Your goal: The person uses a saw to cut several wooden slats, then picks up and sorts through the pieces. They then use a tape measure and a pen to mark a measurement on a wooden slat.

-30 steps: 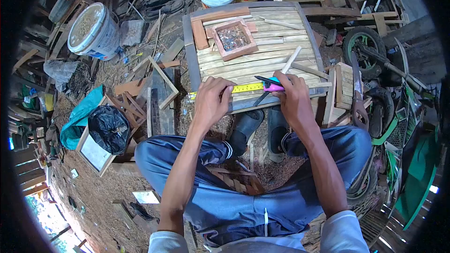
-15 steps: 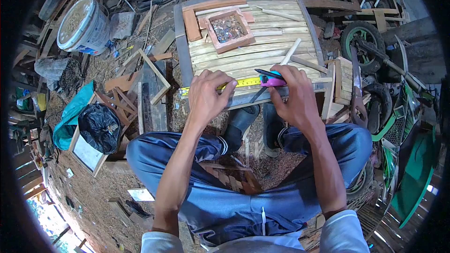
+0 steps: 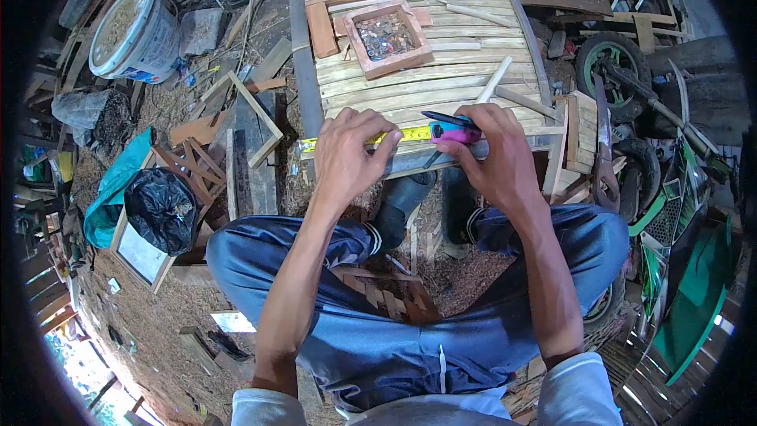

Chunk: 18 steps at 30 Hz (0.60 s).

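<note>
A yellow tape blade (image 3: pixel 413 135) runs along the near edge of the slatted wooden table (image 3: pixel 394 95), its end sticking out left past my left hand. My left hand (image 3: pixel 351 150) pinches the blade between thumb and fingers. The pink and black tape measure case (image 3: pixel 456 133) is gripped in my right hand (image 3: pixel 499 146), with a dark pen (image 3: pixel 448 119) held along its top. Beyond the hands, a wooden box (image 3: pixel 389 38) of small metal pieces rests on the table.
Wood strips (image 3: pixel 495 79) lie on the table's right side. A white bucket (image 3: pixel 136 35) stands at the upper left, a black bag (image 3: pixel 163 209) at the left. A handsaw (image 3: pixel 605 166) and a green-rimmed wheel (image 3: pixel 613 77) are at the right.
The tape case in my right hand has shifted slightly left, with my thumb now against its near side. The surroundings have shifted a little in view.
</note>
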Tool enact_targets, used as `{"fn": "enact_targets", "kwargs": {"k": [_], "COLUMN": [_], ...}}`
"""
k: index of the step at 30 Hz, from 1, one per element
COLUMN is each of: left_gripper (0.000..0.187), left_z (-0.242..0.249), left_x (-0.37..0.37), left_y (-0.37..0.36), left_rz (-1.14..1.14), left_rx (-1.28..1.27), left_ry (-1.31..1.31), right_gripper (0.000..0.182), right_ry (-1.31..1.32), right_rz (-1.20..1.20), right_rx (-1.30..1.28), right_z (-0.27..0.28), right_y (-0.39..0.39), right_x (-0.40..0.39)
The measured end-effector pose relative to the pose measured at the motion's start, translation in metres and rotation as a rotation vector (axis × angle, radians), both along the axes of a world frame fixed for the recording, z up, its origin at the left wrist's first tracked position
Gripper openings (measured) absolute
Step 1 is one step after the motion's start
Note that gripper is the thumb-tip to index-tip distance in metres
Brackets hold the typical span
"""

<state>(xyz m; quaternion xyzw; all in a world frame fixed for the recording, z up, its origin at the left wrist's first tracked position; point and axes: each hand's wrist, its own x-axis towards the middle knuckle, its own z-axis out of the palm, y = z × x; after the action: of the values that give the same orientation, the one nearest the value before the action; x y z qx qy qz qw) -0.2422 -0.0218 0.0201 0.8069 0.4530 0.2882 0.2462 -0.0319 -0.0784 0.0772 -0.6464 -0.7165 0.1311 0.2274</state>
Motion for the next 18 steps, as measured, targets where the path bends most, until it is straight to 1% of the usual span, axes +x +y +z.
{"fn": "enact_targets", "kwargs": {"k": [4,7,10,13,15,18], "left_gripper": [0.015,0.021,0.027,0.032,0.033,0.036], "left_z": [0.006,0.005,0.005,0.009,0.016,0.023], "left_x": [-0.001,-0.009,-0.017,-0.04,-0.062,-0.082], "left_y": [-0.003,-0.003,-0.006,-0.007,-0.01,-0.01], "left_rz": [0.031,-0.066,-0.063,-0.052,0.035,0.073], "left_rx": [-0.058,0.004,0.044,0.139,0.118,0.026], "left_ry": [-0.042,-0.038,-0.038,0.083,0.117,0.046], "right_gripper": [0.039,0.039,0.037,0.035,0.034,0.032], "right_ry": [0.023,0.086,0.164,0.186,0.178,0.187], "right_rz": [0.025,0.02,0.037,0.053,0.064,0.044], "right_rx": [0.016,0.027,0.057,0.062,0.058,0.019], "right_z": [0.001,-0.001,-0.007,-0.01,-0.006,-0.002], "right_y": [-0.002,-0.003,-0.001,0.0,0.0,0.001], "right_x": [-0.002,-0.004,-0.004,-0.004,-0.004,-0.007]}}
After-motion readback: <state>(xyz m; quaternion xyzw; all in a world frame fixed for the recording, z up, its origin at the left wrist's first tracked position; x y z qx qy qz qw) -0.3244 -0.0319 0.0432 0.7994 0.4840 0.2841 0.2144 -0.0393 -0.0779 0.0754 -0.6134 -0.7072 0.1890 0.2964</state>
